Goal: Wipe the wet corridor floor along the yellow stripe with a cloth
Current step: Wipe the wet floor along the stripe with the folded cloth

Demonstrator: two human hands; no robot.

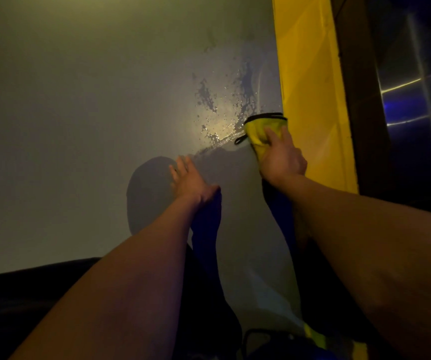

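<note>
A yellow cloth with black trim (pixel 258 128) lies bunched on the grey floor (pixel 79 113), right beside the yellow stripe (pixel 310 87). My right hand (pixel 280 157) presses on it, fingers curled into its folds. Water droplets and a wet patch (pixel 224 105) glisten just beyond and left of the cloth. My left hand (pixel 189 178) rests flat on the floor, fingers spread, left of the cloth and holding nothing.
A dark brown edge (pixel 360 100) runs along the right of the stripe, with a dark reflective surface (pixel 417 87) beyond it. My shadow falls on the floor around my left hand. A second yellow-and-black object (pixel 313 336) lies near the bottom edge, between my arms.
</note>
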